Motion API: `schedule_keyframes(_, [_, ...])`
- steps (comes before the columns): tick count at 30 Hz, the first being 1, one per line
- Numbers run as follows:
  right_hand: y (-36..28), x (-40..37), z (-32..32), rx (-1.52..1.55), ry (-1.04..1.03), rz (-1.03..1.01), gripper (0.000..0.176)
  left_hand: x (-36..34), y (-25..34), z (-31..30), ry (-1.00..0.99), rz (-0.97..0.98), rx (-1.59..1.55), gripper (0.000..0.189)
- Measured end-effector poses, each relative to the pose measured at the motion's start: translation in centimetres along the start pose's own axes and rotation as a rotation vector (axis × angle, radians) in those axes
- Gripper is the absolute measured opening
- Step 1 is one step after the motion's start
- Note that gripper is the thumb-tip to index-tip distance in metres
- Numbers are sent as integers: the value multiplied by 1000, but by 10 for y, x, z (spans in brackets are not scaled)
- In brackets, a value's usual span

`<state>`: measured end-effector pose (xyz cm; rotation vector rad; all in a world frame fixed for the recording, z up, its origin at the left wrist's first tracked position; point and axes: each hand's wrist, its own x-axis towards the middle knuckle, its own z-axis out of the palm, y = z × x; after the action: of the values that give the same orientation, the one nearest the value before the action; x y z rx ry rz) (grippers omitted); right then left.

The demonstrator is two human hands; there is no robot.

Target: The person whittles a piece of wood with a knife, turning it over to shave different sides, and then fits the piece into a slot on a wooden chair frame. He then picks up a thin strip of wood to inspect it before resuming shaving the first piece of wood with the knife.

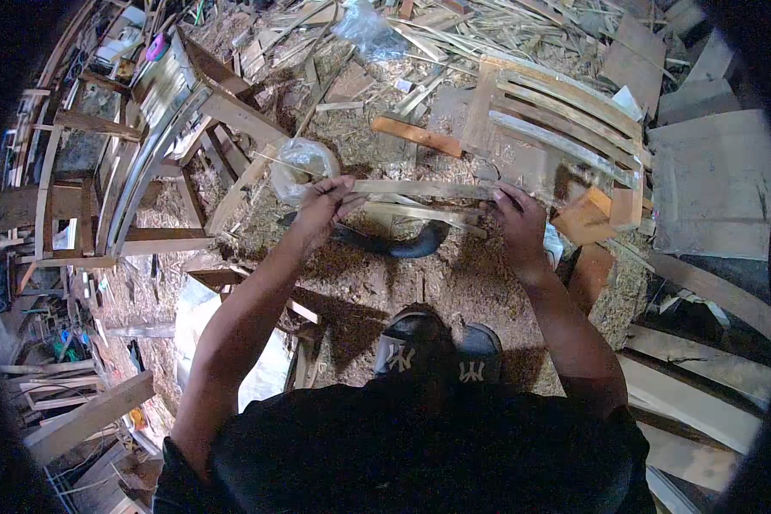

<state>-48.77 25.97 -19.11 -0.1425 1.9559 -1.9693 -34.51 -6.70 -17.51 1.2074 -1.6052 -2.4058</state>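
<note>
Pale wooden strips [424, 190], thin and long, run level between the person's two hands above a floor [454, 283] thick with sawdust and shavings. The left hand [324, 204] is clenched round the strips' left end, fingers curled over the top; the right hand [519, 224] grips the right end, with the fingertips pressed on the wood. A further strip or two sag slightly below the top one, and all are held off the floor. Just under them lies a dark curved object [403, 244] on the sawdust; what it is cannot be told. A clear plastic bag [300, 158] sits just beyond the left hand. Beyond the right hand rests a curved slatted frame [557, 116], and an orange-brown wooden block [587, 218] lies just beside that hand. An unfinished chair frame [167, 154] stands to the left. Below the hands, the person's black slippers [407, 347] each carry a white monogram that reads like interlocked letters "NY"; no other writing is legible.
</note>
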Motion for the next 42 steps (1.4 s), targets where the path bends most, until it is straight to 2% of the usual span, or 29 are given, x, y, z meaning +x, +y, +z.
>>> schedule_keyframes(2, [2, 0, -1, 103, 1, 112, 27, -6, 8, 9, -6, 28, 46, 25])
schedule_keyframes(6, [12, 0, -5, 170, 5, 65, 27, -2, 10, 9, -89, 50, 195, 26])
schedule_keyframes(9, [7, -3, -5, 94, 3, 41, 27, -1, 6, 12, -53, 65, 188, 25])
schedule_keyframes(12, [15, 1, -6, 260, 76, 86, 23, -1, 7, 15, -27, 71, 177, 25])
schedule_keyframes(14, [31, 7, -14, -32, 48, -8, 23, 2, 6, 14, -28, 60, 172, 24])
schedule_keyframes(15, [26, 5, -12, -31, 48, -8, 23, 3, 5, 14, -29, 49, 167, 23])
schedule_keyframes(17, [10, -2, -5, 270, 66, 116, 25, 0, 5, 15, -33, 60, 108, 22])
schedule_keyframes(22, [6, -4, -5, 259, 22, 92, 26, -1, 6, 12, -32, 52, 48, 17])
schedule_keyframes(25, [12, -1, -9, 202, -10, 89, 27, -1, 9, 12, -86, 70, 132, 17])
schedule_keyframes(27, [10, -1, -9, 132, -43, 81, 27, -4, 14, 14, -56, 78, 413, 21])
schedule_keyframes(29, [-6, -7, -1, 324, 32, 186, 31, -8, 19, 15, -87, 73, 419, 23])
schedule_keyframes(31, [-1, -4, 0, 345, 4, 164, 32, -16, 26, 17, -114, 68, 423, 26])
schedule_keyframes(33, [-3, -3, 3, 366, -28, 142, 34, -21, 32, 17, -215, 109, 598, 27])
schedule_keyframes(34, [-9, -5, 5, 341, -33, 155, 36, -23, 33, 14, -207, 106, 596, 27])
schedule_keyframes(36, [-1, -2, 9, 317, -49, 172, 38, -27, 36, 7, -307, 336, 867, 27])
schedule_keyframes(37, [15, 3, 9, 56, 11, 10, 40, -29, 39, 3, -295, 332, 865, 27])
schedule_keyframes(38, [31, 7, 9, -204, 67, -154, 44, -32, 44, -2, -219, 344, 891, 27])
schedule_keyframes(39, [25, 4, 17, -202, 48, -152, 44, -33, 48, -10, -139, 354, 916, 26])
schedule_keyframes(40, [12, -4, 28, -222, 84, -127, 45, -32, 46, -21, -98, 452, 910, 25])
schedule_keyframes(41, [5, -9, 37, -242, 118, -104, 47, -34, 46, -36, -74, 446, 906, 25])
schedule_keyframes(42, [6, -12, 42, -240, 94, -104, 47, -43, 54, -42, -21, 324, 811, 24])
